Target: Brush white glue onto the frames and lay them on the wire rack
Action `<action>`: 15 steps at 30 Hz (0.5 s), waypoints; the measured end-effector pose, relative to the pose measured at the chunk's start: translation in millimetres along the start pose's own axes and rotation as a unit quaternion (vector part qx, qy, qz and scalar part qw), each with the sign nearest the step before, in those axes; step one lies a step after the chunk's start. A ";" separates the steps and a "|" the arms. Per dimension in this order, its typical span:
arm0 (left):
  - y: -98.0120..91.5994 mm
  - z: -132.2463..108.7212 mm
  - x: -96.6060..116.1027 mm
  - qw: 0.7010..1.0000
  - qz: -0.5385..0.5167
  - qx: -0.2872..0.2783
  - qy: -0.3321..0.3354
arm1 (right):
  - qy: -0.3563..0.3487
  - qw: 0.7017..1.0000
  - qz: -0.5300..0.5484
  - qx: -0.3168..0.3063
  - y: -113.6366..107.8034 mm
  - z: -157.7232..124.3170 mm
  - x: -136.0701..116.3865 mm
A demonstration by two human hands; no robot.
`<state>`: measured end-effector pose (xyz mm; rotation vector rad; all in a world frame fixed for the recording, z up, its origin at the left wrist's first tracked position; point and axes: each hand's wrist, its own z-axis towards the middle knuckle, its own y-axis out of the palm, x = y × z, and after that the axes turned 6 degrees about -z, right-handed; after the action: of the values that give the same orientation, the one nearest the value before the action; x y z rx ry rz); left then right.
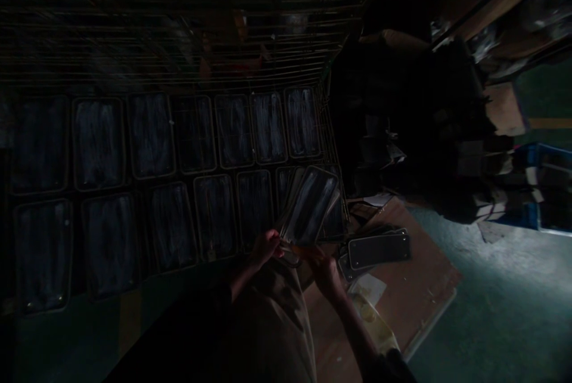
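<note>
The scene is very dim. My left hand is closed at the lower left corner of a dark rectangular panel with rounded corners, a pale rim and whitish streaks. The panel is tilted, and similar panels show behind its edges. At its lower edge is my right hand, fingers closed; a brownish strip shows beside them, too dark to name. To the right, a stack of dark panels with small studs at the corners lies on a brown board.
Two rows of streaked panels lie ahead and left, below a wire rack. On the brown board are a yellowish container and a pale scrap. Dark piled goods and a blue crate stand right, over green floor.
</note>
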<state>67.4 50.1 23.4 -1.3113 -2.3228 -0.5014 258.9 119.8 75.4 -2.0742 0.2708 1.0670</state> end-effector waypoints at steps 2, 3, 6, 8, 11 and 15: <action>0.4 3.1 -4.1 1.000 0.013 0.003 0.004 | 0.012 0.998 -0.013 0.058 -17.5 19.9 7.7; 0.6 5.2 -7.1 1.000 0.014 0.006 0.006 | 0.015 0.995 -0.021 0.100 -27.7 31.7 10.1; 1.0 11.6 -16.4 1.000 0.004 0.005 0.015 | -0.012 0.975 -0.067 0.210 -56.7 68.2 9.2; 0.8 14.3 -20.9 1.000 0.000 -0.002 0.018 | -0.040 0.961 -0.109 0.251 -70.6 90.2 2.2; 0.5 15.6 -24.0 1.000 -0.005 0.001 0.021 | -0.082 0.951 -0.187 0.232 -79.4 116.3 -10.8; 1.2 14.9 -24.8 1.000 -0.018 0.008 0.020 | -0.123 0.941 -0.286 0.130 -68.7 122.1 -17.1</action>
<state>77.2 40.5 -2.0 -1.2420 -2.3165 -0.5155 209.0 251.6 82.8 -1.6109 -0.2923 0.8587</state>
